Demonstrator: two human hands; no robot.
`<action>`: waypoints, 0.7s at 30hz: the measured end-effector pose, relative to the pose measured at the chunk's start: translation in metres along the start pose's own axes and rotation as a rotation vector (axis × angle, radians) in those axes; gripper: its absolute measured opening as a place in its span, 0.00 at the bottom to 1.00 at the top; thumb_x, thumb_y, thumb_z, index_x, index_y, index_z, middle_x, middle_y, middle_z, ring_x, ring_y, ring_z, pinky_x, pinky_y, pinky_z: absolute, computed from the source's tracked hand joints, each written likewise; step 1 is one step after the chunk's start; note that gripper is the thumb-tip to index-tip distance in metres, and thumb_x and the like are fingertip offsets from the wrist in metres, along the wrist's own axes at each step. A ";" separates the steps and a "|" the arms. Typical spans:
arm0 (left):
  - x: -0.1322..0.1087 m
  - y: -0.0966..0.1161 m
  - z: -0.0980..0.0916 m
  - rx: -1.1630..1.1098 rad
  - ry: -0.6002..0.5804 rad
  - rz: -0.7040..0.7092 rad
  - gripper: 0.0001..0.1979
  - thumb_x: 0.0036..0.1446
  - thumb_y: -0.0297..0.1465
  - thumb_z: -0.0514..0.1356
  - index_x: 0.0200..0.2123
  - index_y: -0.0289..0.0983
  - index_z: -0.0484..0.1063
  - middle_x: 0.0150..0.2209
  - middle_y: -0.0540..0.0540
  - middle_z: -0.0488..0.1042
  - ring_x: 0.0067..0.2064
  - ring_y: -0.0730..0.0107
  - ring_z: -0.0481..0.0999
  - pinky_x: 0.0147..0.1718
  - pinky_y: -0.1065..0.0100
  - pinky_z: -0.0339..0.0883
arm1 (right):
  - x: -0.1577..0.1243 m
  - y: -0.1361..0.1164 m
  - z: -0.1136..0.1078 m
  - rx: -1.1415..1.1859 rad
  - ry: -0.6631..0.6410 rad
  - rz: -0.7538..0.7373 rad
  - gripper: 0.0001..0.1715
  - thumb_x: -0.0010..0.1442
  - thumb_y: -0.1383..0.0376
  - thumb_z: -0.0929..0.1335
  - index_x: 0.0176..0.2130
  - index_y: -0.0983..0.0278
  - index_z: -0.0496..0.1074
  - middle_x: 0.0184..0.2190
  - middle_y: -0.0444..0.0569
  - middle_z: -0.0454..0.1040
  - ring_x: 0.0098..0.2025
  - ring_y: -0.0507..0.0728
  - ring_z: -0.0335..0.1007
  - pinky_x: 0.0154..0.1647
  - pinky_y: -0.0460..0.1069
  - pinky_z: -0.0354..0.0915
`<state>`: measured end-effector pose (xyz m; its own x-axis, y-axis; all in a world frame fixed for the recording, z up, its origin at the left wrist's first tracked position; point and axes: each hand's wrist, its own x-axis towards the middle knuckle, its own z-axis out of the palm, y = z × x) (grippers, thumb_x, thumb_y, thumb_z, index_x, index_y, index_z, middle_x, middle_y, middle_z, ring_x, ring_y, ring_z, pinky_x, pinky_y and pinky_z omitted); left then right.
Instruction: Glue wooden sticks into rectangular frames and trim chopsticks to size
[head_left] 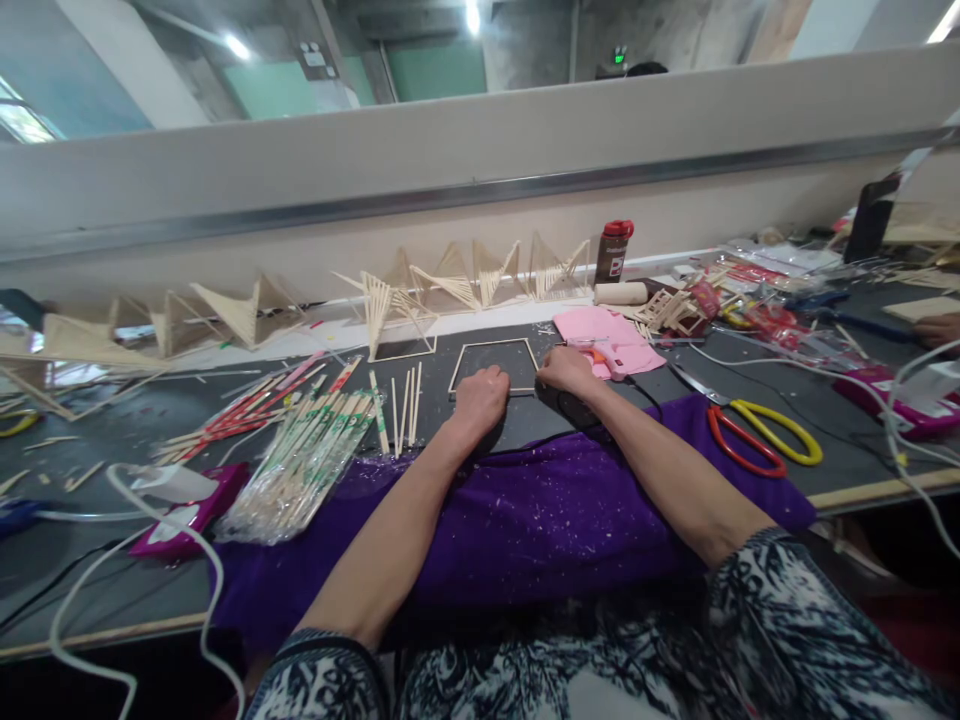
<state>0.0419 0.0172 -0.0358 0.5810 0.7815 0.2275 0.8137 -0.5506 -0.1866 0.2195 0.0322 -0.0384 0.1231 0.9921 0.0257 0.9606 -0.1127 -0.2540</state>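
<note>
A four-sided frame of thin wooden sticks (493, 343) lies flat on the dark table, its near side running beneath my hands. My left hand (482, 393) is closed with curled fingers on the near side. At the frame's right near corner, my right hand (566, 369) is closed in a pinch; its fingertips are partly hidden. Several loose chopsticks (406, 408) lie left of the frame. Beside them is a plastic bag of paper-wrapped chopsticks (306, 465). A pink cloth (607, 340) sits just past my right hand.
Several finished stick structures (450, 278) stand along the back. A bottle with a red lid (613, 252) is behind the cloth. Scissors (757, 430) with red and yellow handles lie at right. A purple cloth (525, 520) covers the front edge. Cables and magenta boxes (196, 510) flank both sides.
</note>
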 end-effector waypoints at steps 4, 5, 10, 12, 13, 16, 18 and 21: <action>-0.002 -0.007 -0.003 -0.006 -0.013 -0.040 0.15 0.60 0.31 0.46 0.37 0.34 0.71 0.38 0.40 0.70 0.40 0.60 0.70 0.33 0.65 0.61 | -0.001 0.004 -0.004 0.012 0.006 -0.040 0.15 0.49 0.59 0.65 0.32 0.63 0.78 0.33 0.53 0.77 0.36 0.57 0.72 0.32 0.45 0.61; -0.002 -0.009 -0.003 -0.017 -0.018 -0.048 0.15 0.60 0.32 0.46 0.37 0.34 0.71 0.38 0.40 0.70 0.41 0.61 0.70 0.34 0.65 0.61 | -0.002 0.006 -0.006 0.014 0.017 -0.046 0.16 0.51 0.58 0.64 0.32 0.63 0.78 0.33 0.52 0.77 0.36 0.56 0.71 0.32 0.45 0.60; -0.004 -0.009 -0.003 -0.062 -0.020 -0.069 0.15 0.60 0.34 0.46 0.38 0.36 0.70 0.40 0.41 0.70 0.41 0.63 0.70 0.34 0.67 0.60 | -0.008 0.012 -0.014 0.109 0.088 -0.224 0.16 0.55 0.60 0.62 0.37 0.58 0.77 0.37 0.43 0.77 0.38 0.52 0.70 0.31 0.43 0.57; -0.005 -0.008 -0.003 -0.071 -0.020 -0.080 0.15 0.60 0.34 0.46 0.39 0.36 0.70 0.40 0.42 0.70 0.41 0.64 0.70 0.34 0.67 0.60 | -0.011 0.012 -0.013 0.149 0.040 -0.305 0.15 0.53 0.57 0.64 0.36 0.58 0.77 0.35 0.42 0.77 0.36 0.51 0.70 0.30 0.42 0.56; -0.005 -0.007 -0.004 -0.076 -0.017 -0.082 0.15 0.60 0.34 0.46 0.39 0.36 0.70 0.40 0.42 0.70 0.41 0.64 0.70 0.34 0.68 0.60 | -0.012 0.011 -0.011 0.163 0.014 -0.326 0.16 0.52 0.55 0.65 0.35 0.59 0.77 0.33 0.42 0.77 0.34 0.51 0.70 0.29 0.42 0.56; -0.007 -0.005 -0.006 -0.088 -0.006 -0.086 0.15 0.60 0.35 0.46 0.39 0.37 0.70 0.40 0.43 0.70 0.41 0.65 0.71 0.33 0.68 0.60 | -0.014 0.007 -0.005 0.207 -0.008 -0.353 0.16 0.52 0.55 0.66 0.34 0.61 0.77 0.30 0.43 0.77 0.32 0.50 0.69 0.28 0.42 0.55; -0.008 -0.005 -0.008 -0.097 -0.005 -0.093 0.15 0.61 0.35 0.46 0.39 0.37 0.70 0.40 0.43 0.70 0.40 0.65 0.71 0.33 0.68 0.60 | -0.013 0.005 -0.001 0.228 0.003 -0.355 0.15 0.52 0.57 0.65 0.34 0.62 0.77 0.29 0.44 0.76 0.30 0.50 0.68 0.27 0.42 0.55; -0.009 -0.003 -0.009 -0.116 0.000 -0.097 0.15 0.60 0.36 0.47 0.39 0.37 0.70 0.40 0.43 0.70 0.41 0.64 0.71 0.35 0.67 0.60 | -0.012 0.004 0.001 0.242 0.009 -0.351 0.14 0.52 0.59 0.65 0.32 0.64 0.77 0.26 0.44 0.75 0.28 0.50 0.67 0.26 0.42 0.54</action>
<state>0.0346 0.0091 -0.0284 0.4993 0.8329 0.2388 0.8630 -0.5026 -0.0515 0.2213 0.0204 -0.0410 -0.1979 0.9671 0.1597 0.8585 0.2497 -0.4480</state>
